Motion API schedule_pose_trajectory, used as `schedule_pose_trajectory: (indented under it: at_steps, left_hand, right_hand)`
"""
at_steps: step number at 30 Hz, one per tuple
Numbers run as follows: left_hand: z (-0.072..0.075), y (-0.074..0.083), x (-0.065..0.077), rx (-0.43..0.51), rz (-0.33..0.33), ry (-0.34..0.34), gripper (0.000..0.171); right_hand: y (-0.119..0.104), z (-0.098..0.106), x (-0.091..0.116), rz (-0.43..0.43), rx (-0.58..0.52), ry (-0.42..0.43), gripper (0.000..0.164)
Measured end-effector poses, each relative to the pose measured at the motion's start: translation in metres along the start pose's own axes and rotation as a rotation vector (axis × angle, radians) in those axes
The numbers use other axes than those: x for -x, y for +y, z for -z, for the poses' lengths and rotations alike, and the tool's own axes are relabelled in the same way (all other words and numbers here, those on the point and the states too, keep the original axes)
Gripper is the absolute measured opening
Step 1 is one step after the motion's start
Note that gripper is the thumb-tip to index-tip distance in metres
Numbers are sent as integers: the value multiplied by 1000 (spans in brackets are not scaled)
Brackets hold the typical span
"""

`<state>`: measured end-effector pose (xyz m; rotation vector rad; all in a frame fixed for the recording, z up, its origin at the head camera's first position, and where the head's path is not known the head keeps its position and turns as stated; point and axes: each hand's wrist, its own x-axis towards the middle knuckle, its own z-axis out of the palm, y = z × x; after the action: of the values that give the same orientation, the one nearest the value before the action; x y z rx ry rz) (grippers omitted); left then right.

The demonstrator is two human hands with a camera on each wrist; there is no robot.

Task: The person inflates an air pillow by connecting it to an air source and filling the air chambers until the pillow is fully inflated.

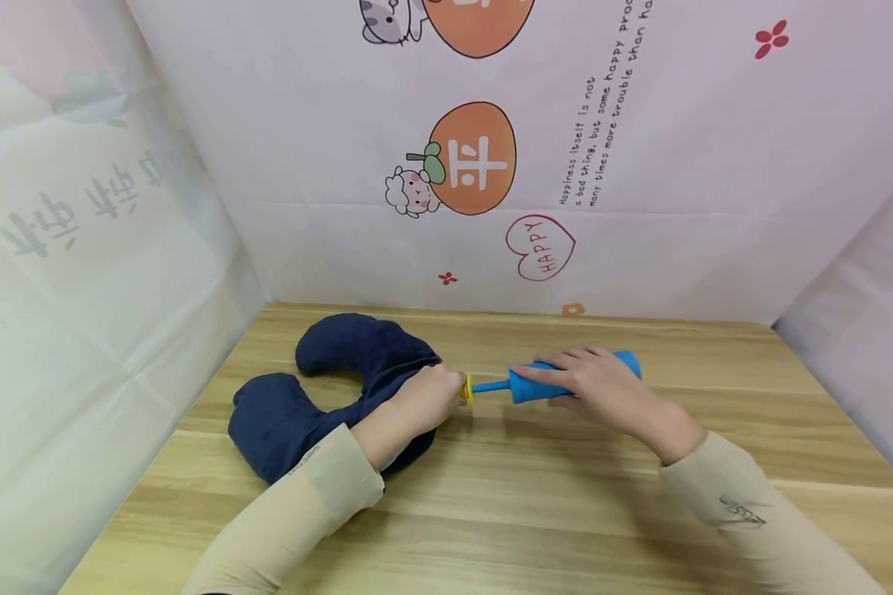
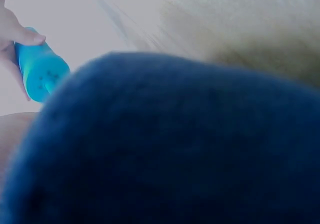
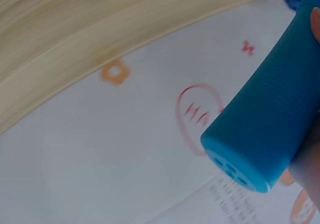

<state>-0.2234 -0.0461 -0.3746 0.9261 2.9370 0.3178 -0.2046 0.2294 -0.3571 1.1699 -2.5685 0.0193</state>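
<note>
the blue hand pump, held over the tabletop beside the navy u-shaped pillow, seems mid-stroke — right hand wrapped round it, left hand gripping its yellow end — and another push would call for straight alignment.

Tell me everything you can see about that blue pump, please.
The blue pump has a smooth, plastic-looking cylindrical body, with small marks, possibly holes, on both end faces. A thin blue rod sticks out of one end and reaches a yellow piece, partly hidden by the left hand gripping it. The right hand wraps the body. The pump is held roughly sideways over the wooden table, right of the navy neck pillow.
</note>
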Motion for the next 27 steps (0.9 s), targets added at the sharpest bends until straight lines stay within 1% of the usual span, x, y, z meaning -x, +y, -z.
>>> schedule_pose_trajectory:
  at_steps: [7, 12, 16, 19, 22, 27]
  left_hand:
    - [-1, -3, -1, 24, 28, -7, 17]
    - [-4, -6, 0, 26, 24, 0, 17]
    - [-7, -7, 1, 13, 20, 10, 16]
    - [-9, -6, 2, -10, -1, 17, 17]
    - [-11, -4, 2, -42, -38, 36, 16]
    - [-11, -1, 2, -94, -64, 81, 18]
  right_hand:
    - [25, 13, 27, -11, -8, 24, 75]
    - [39, 18, 43, -19, -23, 41, 77]
    - [45, 20, 51, -19, -29, 48, 78]
    - [44, 19, 53, -2, -23, 51, 77]
    - [40, 19, 51, 10, -8, 57, 77]
    - [28, 14, 36, 21, 23, 53, 75]
